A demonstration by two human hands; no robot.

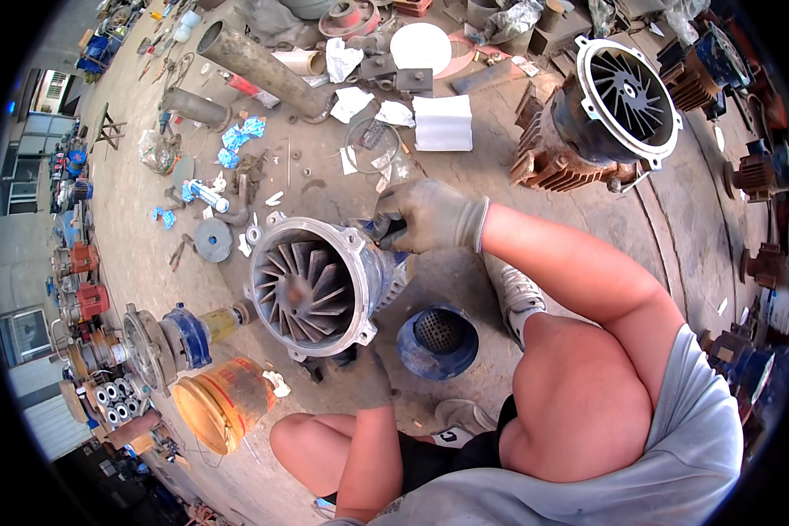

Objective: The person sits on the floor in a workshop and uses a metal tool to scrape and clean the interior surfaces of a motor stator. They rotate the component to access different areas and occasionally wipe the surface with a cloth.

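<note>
An electric motor lies on the floor in front of me, its open round end showing a ring of angled fan blades inside a pale metal flange. My right hand, in a dirty grey work glove, is at the far right side of the housing. Its fingers curl in by the rim, and what they grip is hidden. My left hand, also gloved, is against the near lower side of the flange, with its fingers mostly out of sight beneath it. A blue fan cover with a perforated bottom stands beside the motor.
A second, rusty motor stands upright at the far right. To the left are a yellow bucket and a blue-banded metal part. Metal pipes, white paper, blue wrappers and a grey disc lie beyond.
</note>
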